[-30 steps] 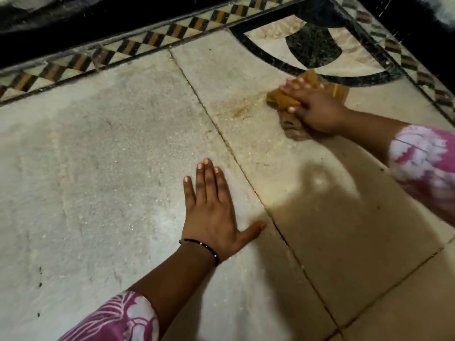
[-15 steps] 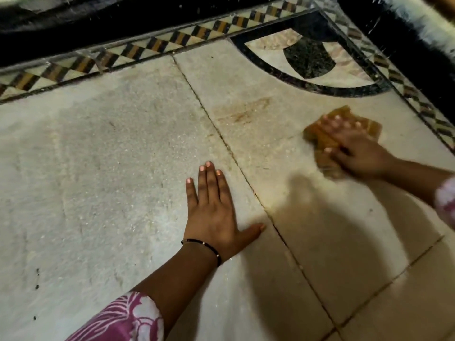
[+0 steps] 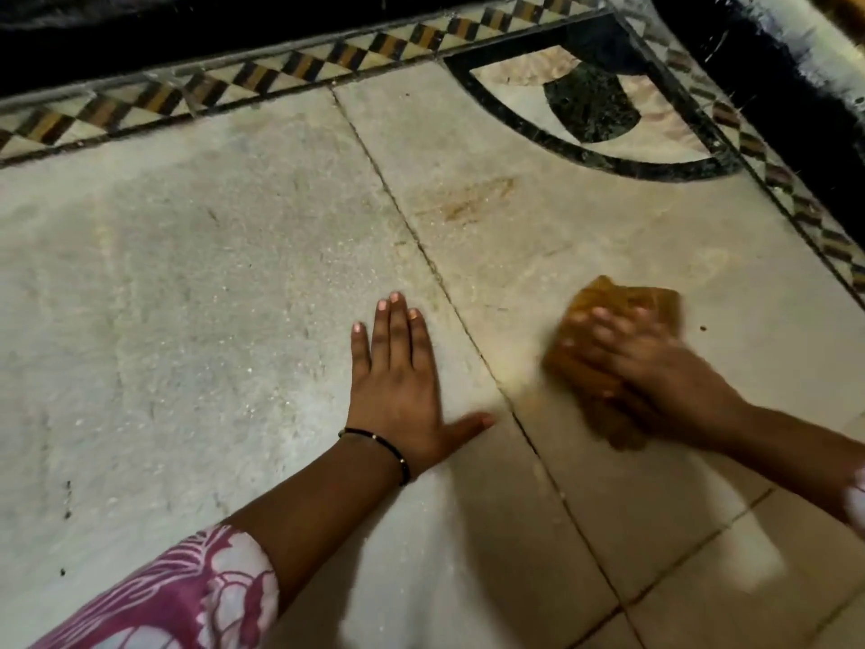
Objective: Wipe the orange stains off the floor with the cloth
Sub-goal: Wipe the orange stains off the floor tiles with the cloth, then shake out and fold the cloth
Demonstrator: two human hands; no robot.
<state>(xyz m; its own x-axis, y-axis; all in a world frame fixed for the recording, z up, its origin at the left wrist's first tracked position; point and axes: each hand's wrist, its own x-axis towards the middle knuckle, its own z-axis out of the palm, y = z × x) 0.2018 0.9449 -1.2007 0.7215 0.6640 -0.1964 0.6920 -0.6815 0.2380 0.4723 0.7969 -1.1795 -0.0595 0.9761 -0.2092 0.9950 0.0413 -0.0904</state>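
An orange-brown cloth (image 3: pixel 629 299) lies bunched on the pale stone floor (image 3: pixel 187 274) at the right. My right hand (image 3: pixel 650 363) presses flat on it, fingers spread and blurred by motion. A faint orange stain (image 3: pixel 468 201) streaks the floor beyond the cloth, up and to the left of it, apart from it. My left hand (image 3: pixel 398 381) rests flat on the floor left of the cloth, fingers straight, thumb out, just left of a dark floor joint (image 3: pixel 449 297).
A checkered inlay border (image 3: pixel 281 82) runs along the far side and down the right edge (image 3: pixel 805 208). A black curved inlay motif (image 3: pixel 594 110) fills the far right corner. Dark wall bases rise beyond both borders. Small dark specks (image 3: pixel 68 498) dot the floor at the left.
My right hand has dragged the cloth toward me and away from the stain, from beside the curved inlay to near my left hand. The left hand has stayed in place.
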